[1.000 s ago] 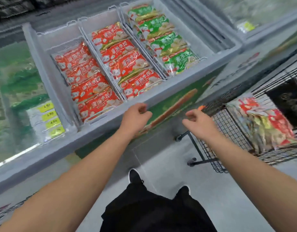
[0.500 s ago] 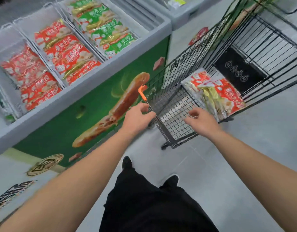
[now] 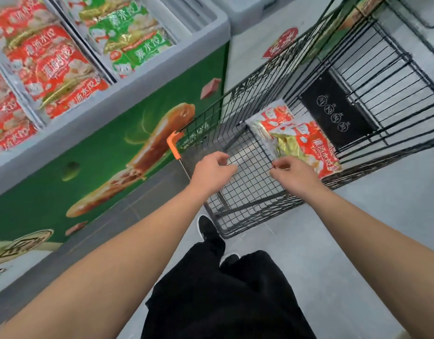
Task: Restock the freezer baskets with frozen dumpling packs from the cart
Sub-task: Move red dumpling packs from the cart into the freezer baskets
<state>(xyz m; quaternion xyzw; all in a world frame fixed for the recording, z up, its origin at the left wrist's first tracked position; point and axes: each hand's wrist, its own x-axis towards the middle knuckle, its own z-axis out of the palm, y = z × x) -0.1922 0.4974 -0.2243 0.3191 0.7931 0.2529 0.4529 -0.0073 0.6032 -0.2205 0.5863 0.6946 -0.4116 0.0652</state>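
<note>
A person is standing between a freezer [image 3: 162, 77] and a wire cart [image 3: 260, 133], both bare arms stretching forward over the cart's near end. The left hand [image 3: 211, 172] is hovering above the cart's mesh floor with fingers loosely curled and holding nothing. The right hand [image 3: 293, 173] is likewise empty, its fingers relaxed and slightly bent, hanging just beside the near edge of a dumpling pack [image 3: 296, 138]. Whether those fingertips are touching the pack cannot be told. The pack, red and white with a yellow-green patch, is lying flat on the cart floor, against a black panel [image 3: 338, 111] carrying four round symbols. An orange handle [image 3: 173, 148] is capping the cart's near left corner, close to the freezer's green front.

In the freezer, to the left, red packs [image 3: 49, 67] are filling the nearer baskets in overlapping rows, while green packs [image 3: 128, 42] are sitting in the basket nearest the freezer's right end. Wire dividers are separating the rows. The freezer's grey rim is running along the front of them.

Below, black trousers [image 3: 223, 297] and dark shoes are showing on the grey floor [image 3: 370, 241].
</note>
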